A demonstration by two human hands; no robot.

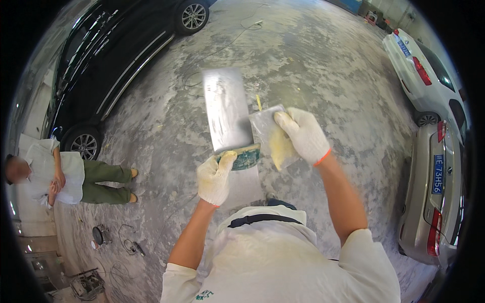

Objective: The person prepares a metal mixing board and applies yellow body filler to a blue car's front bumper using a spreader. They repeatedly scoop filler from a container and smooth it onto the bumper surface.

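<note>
Fingers [228,159] of our gloved left hand [214,177] are clasped on a green grip [247,158], and a shiny metal plate [226,106] extends forward beyond them. Our right hand [303,134], gloved too, pinches a thin, yellow-smeared sheet [277,139], which lies to the left of those fingers, just beside the plate; we cannot tell whether the two touch. Well left of our left fingers stands a person [70,174], with a black car [118,65] farther forward. Well right of our right fingers are a white car [417,73] and a beige car [422,202].
</note>
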